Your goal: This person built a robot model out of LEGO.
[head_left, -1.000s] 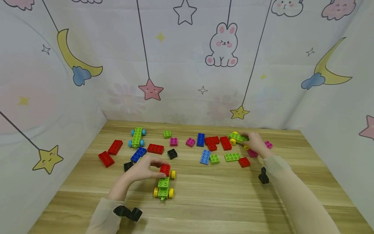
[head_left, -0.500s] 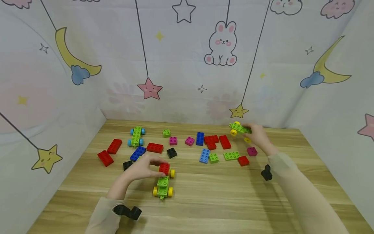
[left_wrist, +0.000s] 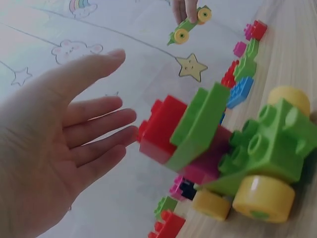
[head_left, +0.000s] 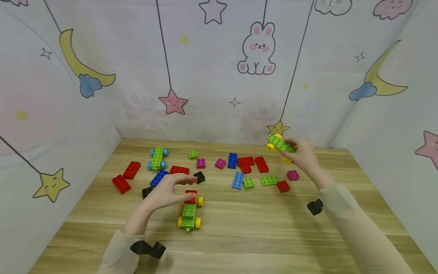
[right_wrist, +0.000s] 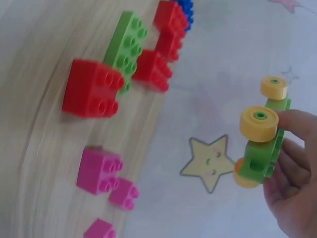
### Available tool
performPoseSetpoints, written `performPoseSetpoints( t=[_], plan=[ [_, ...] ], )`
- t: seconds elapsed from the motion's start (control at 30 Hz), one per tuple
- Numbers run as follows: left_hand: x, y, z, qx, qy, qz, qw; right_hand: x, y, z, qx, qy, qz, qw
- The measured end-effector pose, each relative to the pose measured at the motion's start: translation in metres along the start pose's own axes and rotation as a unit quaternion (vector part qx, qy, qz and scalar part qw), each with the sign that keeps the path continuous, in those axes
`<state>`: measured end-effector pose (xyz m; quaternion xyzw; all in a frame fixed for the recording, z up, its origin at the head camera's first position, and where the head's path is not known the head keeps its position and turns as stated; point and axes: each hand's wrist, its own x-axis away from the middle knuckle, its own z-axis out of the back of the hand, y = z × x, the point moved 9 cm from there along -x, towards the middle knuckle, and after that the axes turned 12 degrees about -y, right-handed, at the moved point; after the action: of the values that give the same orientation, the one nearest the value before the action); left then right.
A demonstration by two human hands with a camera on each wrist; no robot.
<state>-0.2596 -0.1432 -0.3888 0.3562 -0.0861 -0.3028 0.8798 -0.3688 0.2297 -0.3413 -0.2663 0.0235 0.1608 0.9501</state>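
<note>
Right hand (head_left: 305,156) pinches green plastic, yellow-wheeled car base (head_left: 277,143) by one end, presumably leaving the other free, above tabletop's (head_left: 256,236) far edge, rightward; left hand (head_left: 165,193), fingers slack, grasps nothing beside red-topped green brick car (head_left: 189,211) nearer left edge, contact unclear.

Right hand (right_wrist: 294,186) had a green car (right_wrist: 260,154) pinched, yellow wheels (right_wrist: 258,128) and all, well apart from the bricks (right_wrist: 89,91) on the table (right_wrist: 39,183): red, pink, green, bit of blue.
</note>
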Motion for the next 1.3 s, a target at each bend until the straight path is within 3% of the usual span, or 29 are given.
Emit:
performPoseSetpoints(
  t=[0.3, 0.53, 0.67, 0.8, 1.03, 1.3],
  plan=[
    [-0.006, 0.041, -0.002, -0.030, 0.071, -0.018, 0.9969, 0.025, -0.030, -0.008, -0.038, 0.049, 0.015, 0.9980],
    [-0.018, 0.075, -0.013, -0.020, 0.121, -0.022, 0.9923, 0.046, -0.047, -0.031, -0.067, 0.017, 0.001, 0.9976],
    [-0.028, 0.089, -0.024, -0.001, 0.134, -0.016, 0.9909, 0.058, -0.054, -0.044, -0.074, 0.004, -0.005, 0.9972],
    [-0.041, 0.091, -0.039, 0.020, 0.125, 0.000, 0.9919, 0.067, -0.058, -0.059, -0.087, -0.012, -0.009, 0.9961],
    [-0.065, 0.085, -0.069, 0.019, 0.078, 0.031, 0.9963, 0.078, -0.059, -0.084, -0.100, -0.030, -0.029, 0.9941],
    [-0.082, 0.070, -0.091, 0.047, 0.052, 0.086, 0.9938, 0.087, -0.054, -0.107, -0.115, -0.070, -0.084, 0.9873]
  ],
)
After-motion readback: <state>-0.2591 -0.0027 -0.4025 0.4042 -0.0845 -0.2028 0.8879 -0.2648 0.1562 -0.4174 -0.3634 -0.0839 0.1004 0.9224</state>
